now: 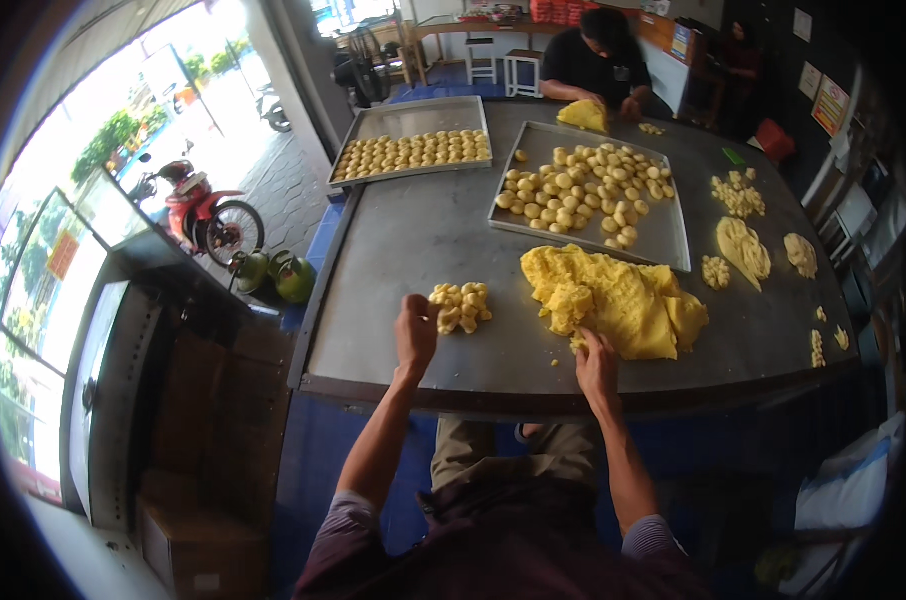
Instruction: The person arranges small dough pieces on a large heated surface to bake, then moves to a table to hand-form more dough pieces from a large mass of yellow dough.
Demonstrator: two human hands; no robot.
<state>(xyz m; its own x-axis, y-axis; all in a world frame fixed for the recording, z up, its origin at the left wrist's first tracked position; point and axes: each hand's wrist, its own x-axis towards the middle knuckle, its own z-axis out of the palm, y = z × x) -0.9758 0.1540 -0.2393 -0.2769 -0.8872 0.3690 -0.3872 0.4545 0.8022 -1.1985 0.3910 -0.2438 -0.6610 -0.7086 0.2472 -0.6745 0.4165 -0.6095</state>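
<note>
My left hand (417,332) is at the left side of a small heap of pale dough pieces (463,308). Its fingers are curled together, and what is between them, if anything, is too small to make out. At the near left edge of a big, crumbly yellow mass of filling (628,305), my right hand (597,368) has its fingertips closed on a bit of it. Beyond the mass, a metal tray (681,232) holds many loose round dough balls (573,192). Another tray (403,120), far left, carries neat rows of balls (413,153).
Dough lumps (743,250) and small dough heaps (738,195) lie along the right of the metal table (393,235). Across it, a co-worker (598,60) handles another yellow mass (583,115). Green gas cylinders (293,278) and a red motorcycle (198,205) stand off to the left.
</note>
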